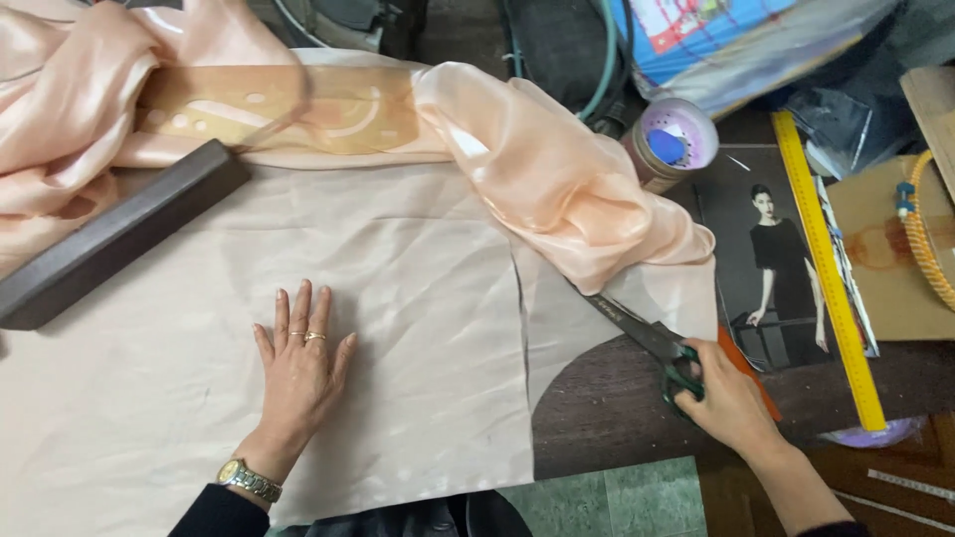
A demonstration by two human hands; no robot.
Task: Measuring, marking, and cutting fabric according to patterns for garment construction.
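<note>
Cutting step in hand. Left hand point(298, 360) lies flat, fingers spread, holding nothing, pressing the pale peach satin fabric sheet point(398, 298) onto the dark wooden table point(607, 408). Right hand point(726, 396) is closed through the green handles of the steel scissors point(642, 333), blades in the cloth's right edge beside a cut slit. Judgement: next stroke needs taut cloth, steady blade line.

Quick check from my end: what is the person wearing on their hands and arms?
The left hand has two thin gold rings on its fingers and a metal-link watch with a pale round dial at the wrist. Behind the watch comes a dark sleeve. The right hand is bare, with no rings or watch showing; a dark cuff just shows at the frame's bottom edge.
</note>
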